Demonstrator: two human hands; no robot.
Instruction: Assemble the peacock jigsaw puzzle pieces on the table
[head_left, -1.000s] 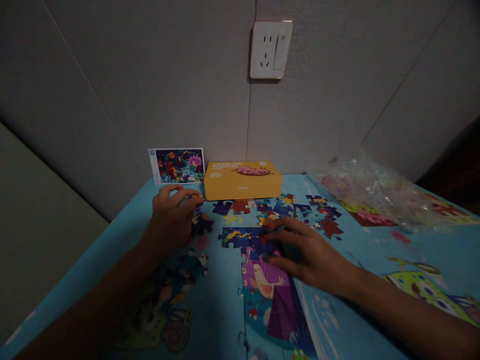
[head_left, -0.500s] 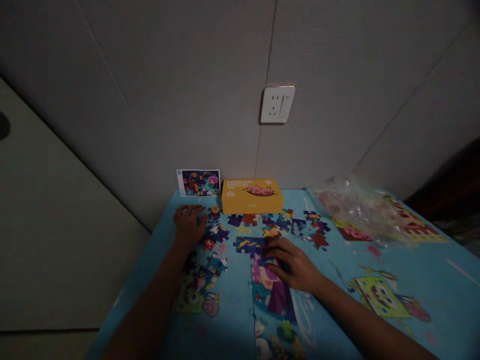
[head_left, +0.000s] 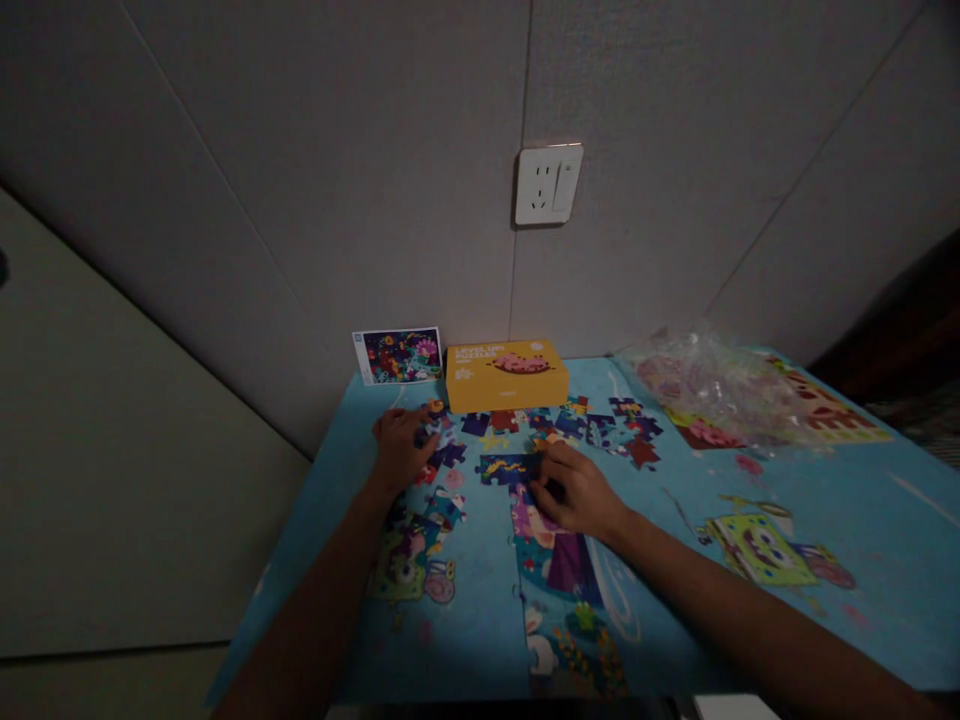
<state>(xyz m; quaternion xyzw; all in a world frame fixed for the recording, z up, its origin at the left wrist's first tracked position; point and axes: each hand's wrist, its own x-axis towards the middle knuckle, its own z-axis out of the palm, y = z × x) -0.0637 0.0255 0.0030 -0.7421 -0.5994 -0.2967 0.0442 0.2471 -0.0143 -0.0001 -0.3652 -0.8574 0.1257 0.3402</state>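
Observation:
A partly joined jigsaw puzzle [head_left: 544,565] with purple, teal and green patches lies in the middle of the table. Its top row reaches left in a dark blue strip [head_left: 506,468]. My right hand [head_left: 577,490] is at the upper right corner of this section, thumb and fingers drawn together on a dark puzzle piece that they mostly cover. To the left, my left hand [head_left: 401,450] rests among loose puzzle pieces [head_left: 446,455], thumb and fingers apart. More loose pieces [head_left: 600,430] lie in a band behind my right hand.
A yellow puzzle box [head_left: 506,378] stands against the wall, beside a picture card [head_left: 399,357] leaning there. Crumpled clear plastic [head_left: 705,380] covers printed sheets at the back right. The blue table cover [head_left: 690,610] has cartoon prints. A socket [head_left: 549,184] is on the wall.
The view has tilted down, showing the table's front edge. My right hand's fingers have drawn closer together at the puzzle's corner. My left hand has shifted right, closer to the loose pieces.

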